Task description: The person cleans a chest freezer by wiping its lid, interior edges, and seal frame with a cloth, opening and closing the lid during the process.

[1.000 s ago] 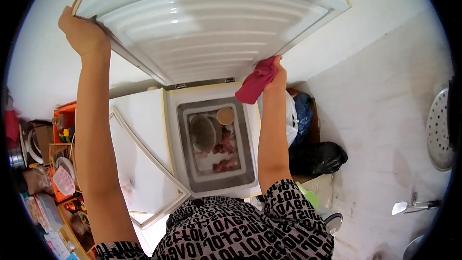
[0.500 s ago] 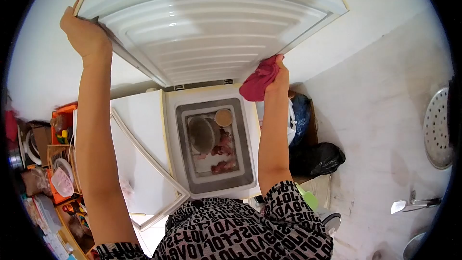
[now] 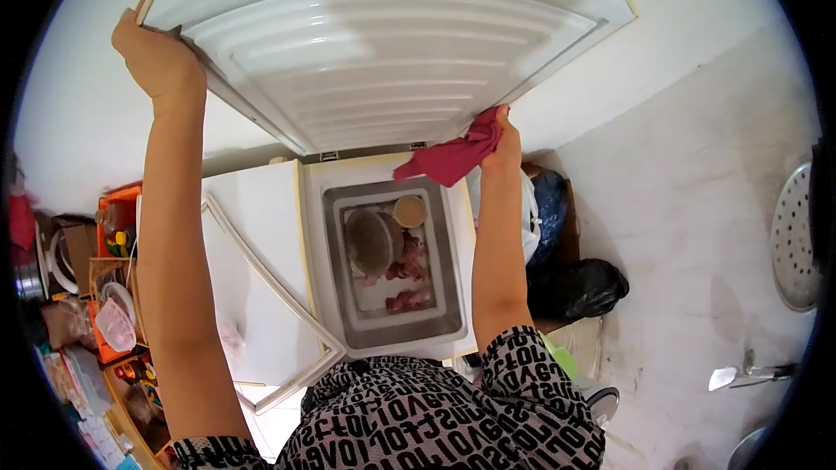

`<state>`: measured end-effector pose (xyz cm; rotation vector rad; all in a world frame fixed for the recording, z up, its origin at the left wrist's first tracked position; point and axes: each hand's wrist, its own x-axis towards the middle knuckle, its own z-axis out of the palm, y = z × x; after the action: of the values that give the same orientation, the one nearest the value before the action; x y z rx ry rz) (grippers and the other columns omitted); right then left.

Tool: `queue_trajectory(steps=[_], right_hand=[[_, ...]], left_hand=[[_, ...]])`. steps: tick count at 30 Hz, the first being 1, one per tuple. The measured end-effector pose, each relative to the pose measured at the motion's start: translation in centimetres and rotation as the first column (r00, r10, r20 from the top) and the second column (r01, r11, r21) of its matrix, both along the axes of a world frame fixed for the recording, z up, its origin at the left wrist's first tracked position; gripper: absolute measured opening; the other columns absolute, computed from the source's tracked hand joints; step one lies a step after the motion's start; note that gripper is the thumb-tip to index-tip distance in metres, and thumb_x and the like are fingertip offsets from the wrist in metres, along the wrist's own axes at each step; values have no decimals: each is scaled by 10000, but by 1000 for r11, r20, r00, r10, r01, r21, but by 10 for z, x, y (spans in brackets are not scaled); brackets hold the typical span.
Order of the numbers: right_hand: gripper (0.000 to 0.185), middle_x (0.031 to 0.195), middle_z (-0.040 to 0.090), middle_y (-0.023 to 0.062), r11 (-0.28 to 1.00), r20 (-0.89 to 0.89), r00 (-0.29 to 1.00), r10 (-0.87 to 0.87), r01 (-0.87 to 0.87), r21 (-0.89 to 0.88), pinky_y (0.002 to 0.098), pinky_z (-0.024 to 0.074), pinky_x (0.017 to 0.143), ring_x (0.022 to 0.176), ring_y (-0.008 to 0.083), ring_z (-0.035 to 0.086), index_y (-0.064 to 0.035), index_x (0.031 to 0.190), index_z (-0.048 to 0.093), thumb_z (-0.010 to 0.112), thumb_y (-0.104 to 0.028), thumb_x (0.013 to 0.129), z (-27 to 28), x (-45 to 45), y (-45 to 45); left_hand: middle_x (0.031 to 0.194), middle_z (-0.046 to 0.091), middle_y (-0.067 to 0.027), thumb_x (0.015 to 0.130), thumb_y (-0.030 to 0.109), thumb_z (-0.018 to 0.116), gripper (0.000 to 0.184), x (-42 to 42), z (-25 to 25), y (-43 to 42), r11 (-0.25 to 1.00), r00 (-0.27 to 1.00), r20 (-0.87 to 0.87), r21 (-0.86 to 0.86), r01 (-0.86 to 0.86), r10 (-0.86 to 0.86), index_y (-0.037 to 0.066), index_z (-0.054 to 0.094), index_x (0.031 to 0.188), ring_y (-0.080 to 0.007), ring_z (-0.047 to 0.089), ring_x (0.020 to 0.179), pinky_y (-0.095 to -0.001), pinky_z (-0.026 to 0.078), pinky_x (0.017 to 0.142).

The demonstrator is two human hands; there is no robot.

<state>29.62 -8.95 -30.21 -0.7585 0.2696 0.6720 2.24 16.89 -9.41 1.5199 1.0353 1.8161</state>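
Observation:
A white ribbed freezer lid stands raised above the chest freezer. My left hand grips its upper left corner, with the fingertips hidden behind the edge. At the lid's lower right edge, near the hinges, my right hand is closed on a dark pink cloth, which hangs loosely toward the left. Below, the grey-rimmed freezer opening shows a round greyish container, a small round tan-topped tub and reddish packs at the bottom.
A loose white gasket lies over the white panel on the left. Further left are orange crates with assorted goods. Black and white bags sit right of the freezer. A perforated metal ladle hangs at far right.
The pink cloth has shifted along the lid's right edge, and its loose end now reaches further left. My left hand stays on the lid's corner.

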Motion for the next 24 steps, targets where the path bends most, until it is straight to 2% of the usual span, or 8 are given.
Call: queue_trajectory(steps=[4, 5, 7, 8, 10, 14, 16, 24], right_hand=[[207, 665, 541, 24, 993, -1, 996, 93, -93, 67, 364, 440, 506, 542, 215, 509, -104, 818, 550, 613, -290, 886, 25, -8, -9], [207, 665, 541, 24, 993, -3, 996, 93, -92, 69, 364, 440, 506, 542, 215, 509, -104, 818, 550, 613, -290, 886, 11, -5, -12], [188, 642, 535, 18, 984, 14, 984, 175, -176, 18, 370, 440, 496, 515, 212, 500, -115, 814, 557, 623, -279, 879, -13, 3, -10], [188, 642, 535, 18, 984, 20, 984, 175, -176, 19, 370, 440, 496, 515, 212, 500, -115, 814, 557, 623, -279, 879, -16, 5, -10], [184, 676, 545, 23, 999, 28, 999, 19, -17, -48, 367, 447, 510, 556, 206, 518, -111, 824, 554, 627, -271, 877, 2, -4, -5], [169, 725, 561, 32, 1000, 73, 997, 25, -25, -5, 361, 458, 532, 610, 200, 538, -101, 843, 556, 622, -252, 881, 11, -2, -5], [155, 769, 574, 40, 999, 52, 998, 28, -26, -42, 359, 470, 557, 661, 199, 556, -84, 870, 561, 611, -230, 889, -10, 2, -5], [186, 707, 575, 38, 998, 61, 997, 42, -39, -59, 380, 470, 505, 573, 217, 546, -76, 852, 582, 636, -254, 869, -9, 5, -8]], left_hand=[[875, 504, -82, 946, 222, 367, 370, 8, 13, -18, 978, 983, 178, -199, 70, -34, -37, 438, 1200, -155, 496, 769, -304, 445, 662], [875, 504, -82, 946, 222, 367, 370, 4, 7, -10, 978, 984, 177, -198, 70, -35, -37, 438, 1200, -155, 496, 769, -304, 445, 662], [888, 517, -87, 951, 217, 353, 366, -1, -7, 10, 998, 996, -71, 31, -56, 58, -26, 435, 1212, -162, 501, 774, -305, 454, 684], [888, 517, -87, 951, 217, 353, 366, 0, -7, 11, 998, 996, -66, 33, -56, 58, -26, 435, 1212, -162, 501, 774, -305, 454, 684], [917, 521, -97, 951, 232, 361, 368, 10, 9, -12, 990, 970, 239, -121, 72, -42, -29, 438, 1199, -176, 510, 775, -306, 460, 692], [948, 515, -99, 947, 264, 377, 386, 4, 11, -13, 986, 996, 92, -165, 14, 2, -28, 442, 1191, -182, 514, 788, -304, 456, 698], [974, 519, -115, 949, 273, 379, 401, 8, 18, -21, 974, 957, 288, -201, 105, -44, -30, 441, 1203, -197, 526, 802, -309, 459, 715], [1032, 505, -113, 952, 282, 370, 434, 8, 18, -26, 985, 979, 197, -155, 78, -47, -31, 399, 1251, -186, 501, 880, -289, 448, 772]])
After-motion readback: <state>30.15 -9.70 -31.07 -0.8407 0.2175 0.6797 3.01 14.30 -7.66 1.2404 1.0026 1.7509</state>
